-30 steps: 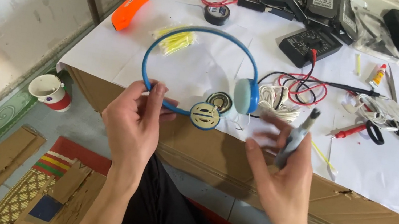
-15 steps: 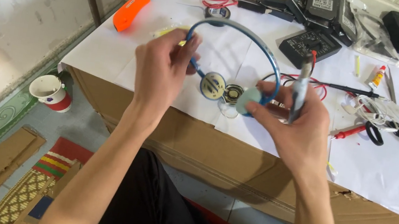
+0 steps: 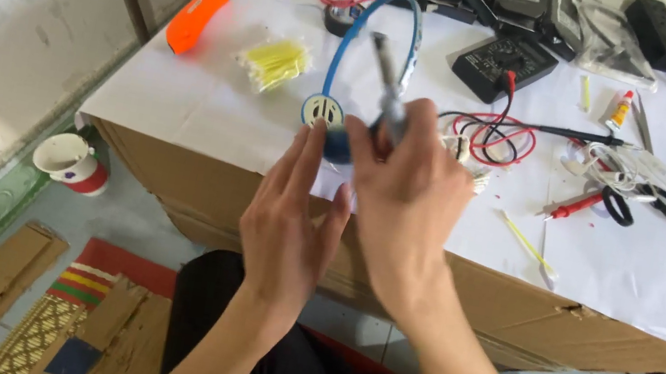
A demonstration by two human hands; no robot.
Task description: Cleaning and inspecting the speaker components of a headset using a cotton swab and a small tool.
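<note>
Above white-covered table (image 3: 662, 269), both hands grip blue headphones (image 3: 356, 47).

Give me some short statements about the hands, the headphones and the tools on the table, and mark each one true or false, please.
1. The right hand grips a slim metal tool. True.
2. The blue headphones lie on the floor. False: both hands hold them up over the table.
3. The orange cutter lies left of the yellow sticks. True.
4. The left hand holds the scissors. False: they lie on the table at the right.
5. The cup stands on the table. False: it is on the floor.
</note>
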